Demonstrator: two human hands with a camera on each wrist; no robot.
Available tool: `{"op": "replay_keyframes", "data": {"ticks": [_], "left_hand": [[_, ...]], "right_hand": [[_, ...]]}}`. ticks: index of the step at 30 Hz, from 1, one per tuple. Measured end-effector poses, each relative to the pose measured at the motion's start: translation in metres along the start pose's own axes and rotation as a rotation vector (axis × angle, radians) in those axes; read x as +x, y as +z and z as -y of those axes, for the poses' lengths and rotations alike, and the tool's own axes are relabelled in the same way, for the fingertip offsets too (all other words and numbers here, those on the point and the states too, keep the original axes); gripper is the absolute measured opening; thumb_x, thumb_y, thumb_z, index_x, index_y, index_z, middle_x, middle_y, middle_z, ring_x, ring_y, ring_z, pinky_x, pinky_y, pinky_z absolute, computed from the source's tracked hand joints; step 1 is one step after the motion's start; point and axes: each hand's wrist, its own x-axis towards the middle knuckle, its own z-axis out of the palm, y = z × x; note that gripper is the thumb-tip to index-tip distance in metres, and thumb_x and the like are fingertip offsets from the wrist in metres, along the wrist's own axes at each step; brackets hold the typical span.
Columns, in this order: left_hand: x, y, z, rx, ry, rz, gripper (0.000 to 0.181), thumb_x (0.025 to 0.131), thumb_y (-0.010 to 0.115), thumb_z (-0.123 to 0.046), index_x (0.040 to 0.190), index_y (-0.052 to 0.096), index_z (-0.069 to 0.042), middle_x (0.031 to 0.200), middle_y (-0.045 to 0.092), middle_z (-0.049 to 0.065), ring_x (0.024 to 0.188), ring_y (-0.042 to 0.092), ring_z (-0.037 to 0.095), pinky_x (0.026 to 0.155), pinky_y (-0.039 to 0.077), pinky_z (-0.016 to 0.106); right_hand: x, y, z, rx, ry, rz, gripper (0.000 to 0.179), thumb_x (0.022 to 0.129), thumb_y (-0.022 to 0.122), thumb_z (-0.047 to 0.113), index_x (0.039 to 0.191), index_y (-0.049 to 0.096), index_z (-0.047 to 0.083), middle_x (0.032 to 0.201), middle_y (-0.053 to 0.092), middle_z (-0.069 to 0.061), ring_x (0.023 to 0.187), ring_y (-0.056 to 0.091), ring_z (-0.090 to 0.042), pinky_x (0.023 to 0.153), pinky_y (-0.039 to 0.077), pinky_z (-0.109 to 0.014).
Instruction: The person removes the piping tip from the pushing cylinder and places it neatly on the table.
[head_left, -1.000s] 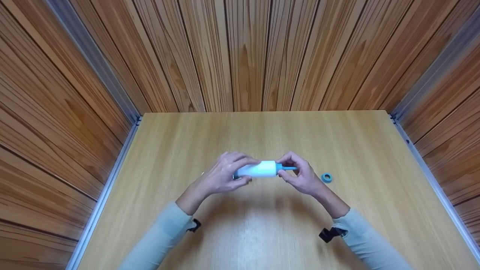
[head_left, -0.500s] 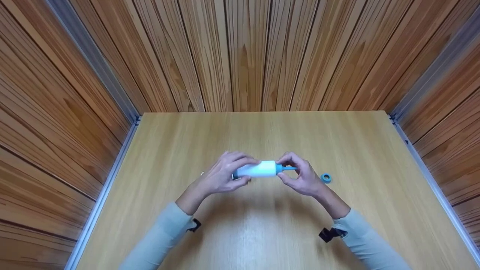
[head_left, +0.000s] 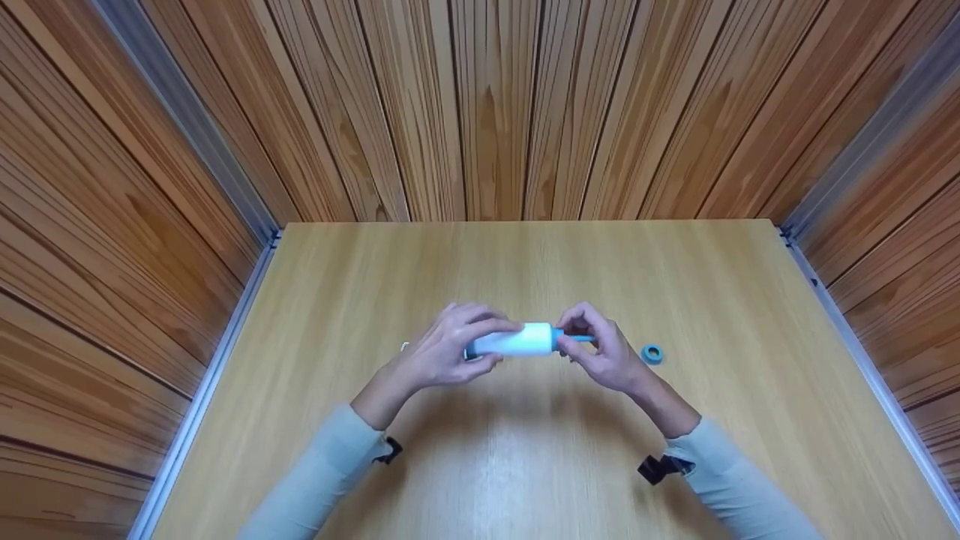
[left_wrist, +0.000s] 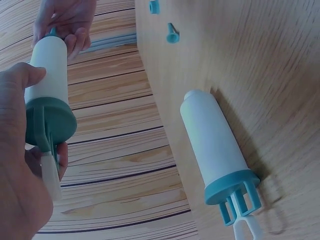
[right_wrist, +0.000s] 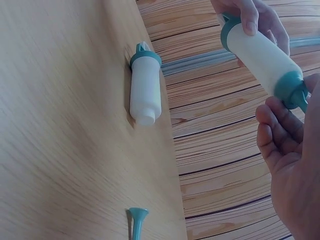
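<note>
My left hand (head_left: 442, 352) grips a white icing syringe (head_left: 525, 340) by its barrel, holding it sideways above the table. Its teal end cap (left_wrist: 52, 117), with handle and pale plunger, faces left. A tapered teal nozzle (head_left: 582, 338) points right, and my right hand (head_left: 607, 360) pinches it at the collar with thumb and fingers. On the table lies a second white icing syringe (left_wrist: 212, 135), its front end showing a bare white neck (right_wrist: 146, 120). A loose teal nozzle (left_wrist: 173, 36) lies beyond that neck. From the head both are mostly hidden under my hands.
A teal ring (head_left: 652, 355) lies on the wooden table (head_left: 540, 270) to the right of my right hand. Wood-panelled walls (head_left: 495, 112) rise behind and at both sides. Metal rails (head_left: 210, 390) run along the table's side edges.
My right thumb and fingers have shifted around the nozzle's collar. The left hand and the icing syringe have stayed almost in place.
</note>
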Motion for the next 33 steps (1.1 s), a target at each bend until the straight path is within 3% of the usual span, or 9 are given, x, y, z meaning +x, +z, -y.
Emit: {"op": "replay_keyframes", "data": {"ticks": [6, 12, 15, 20, 24, 29, 33], "left_hand": [[0.001, -0.0017, 0.0003, 0.003, 0.002, -0.006, 0.043, 0.099, 0.082, -0.022, 0.141, 0.076, -0.014, 0.134, 0.079, 0.012, 0.124, 0.073, 0.031, 0.1, 0.054, 0.049], [0.0011, -0.004, -0.0003, 0.001, 0.006, -0.02, 0.043, 0.098, 0.082, -0.021, 0.139, 0.077, -0.013, 0.131, 0.08, 0.012, 0.122, 0.073, 0.031, 0.099, 0.055, 0.049], [0.0006, -0.0043, -0.0002, 0.004, 0.004, -0.022, 0.043, 0.097, 0.083, -0.021, 0.14, 0.077, -0.014, 0.132, 0.08, 0.012, 0.122, 0.073, 0.031, 0.1, 0.056, 0.05], [0.0009, -0.0032, 0.0002, 0.001, 0.003, -0.017, 0.043, 0.098, 0.082, -0.021, 0.14, 0.076, -0.014, 0.133, 0.08, 0.012, 0.123, 0.073, 0.031, 0.1, 0.055, 0.048], [0.0009, -0.0024, 0.0001, -0.001, 0.002, -0.021, 0.043, 0.098, 0.082, -0.021, 0.14, 0.077, -0.014, 0.133, 0.08, 0.011, 0.123, 0.073, 0.031, 0.099, 0.055, 0.047], [0.0006, -0.0018, 0.0, 0.001, 0.007, -0.031, 0.042, 0.098, 0.083, -0.022, 0.139, 0.077, -0.014, 0.133, 0.08, 0.011, 0.123, 0.073, 0.031, 0.098, 0.056, 0.047], [-0.0003, -0.0013, -0.0002, 0.0, 0.005, -0.027, 0.043, 0.099, 0.083, -0.022, 0.14, 0.076, -0.014, 0.134, 0.079, 0.011, 0.124, 0.073, 0.03, 0.1, 0.055, 0.048]], "right_hand": [[0.0, 0.0003, 0.0013, -0.019, -0.015, -0.007, 0.031, 0.095, 0.069, -0.019, 0.122, 0.058, -0.011, 0.109, 0.067, -0.023, 0.103, 0.074, -0.005, 0.097, 0.063, -0.02], [0.0016, 0.0003, 0.0035, -0.036, -0.004, 0.005, 0.034, 0.095, 0.071, -0.016, 0.126, 0.058, -0.009, 0.116, 0.066, -0.021, 0.11, 0.073, -0.007, 0.101, 0.062, -0.02], [0.0012, 0.0002, 0.0031, -0.032, 0.011, 0.009, 0.032, 0.098, 0.067, -0.016, 0.128, 0.057, -0.01, 0.117, 0.066, -0.023, 0.104, 0.072, -0.009, 0.094, 0.063, -0.02], [0.0019, 0.0008, 0.0034, -0.007, 0.029, 0.0, 0.025, 0.102, 0.061, -0.018, 0.125, 0.056, -0.01, 0.105, 0.067, -0.023, 0.08, 0.068, -0.016, 0.074, 0.062, -0.021], [0.0022, 0.0014, 0.0033, 0.0, 0.022, -0.007, 0.024, 0.101, 0.061, -0.019, 0.123, 0.056, -0.01, 0.101, 0.066, -0.023, 0.078, 0.067, -0.015, 0.072, 0.062, -0.021], [0.0019, 0.0011, 0.0024, 0.002, -0.004, -0.004, 0.028, 0.099, 0.063, -0.02, 0.125, 0.056, -0.011, 0.107, 0.066, -0.024, 0.089, 0.069, -0.008, 0.079, 0.063, -0.021], [0.0006, 0.0007, 0.003, -0.005, -0.012, 0.005, 0.03, 0.097, 0.066, -0.019, 0.125, 0.056, -0.011, 0.112, 0.066, -0.025, 0.103, 0.072, -0.005, 0.093, 0.064, -0.02]]}}
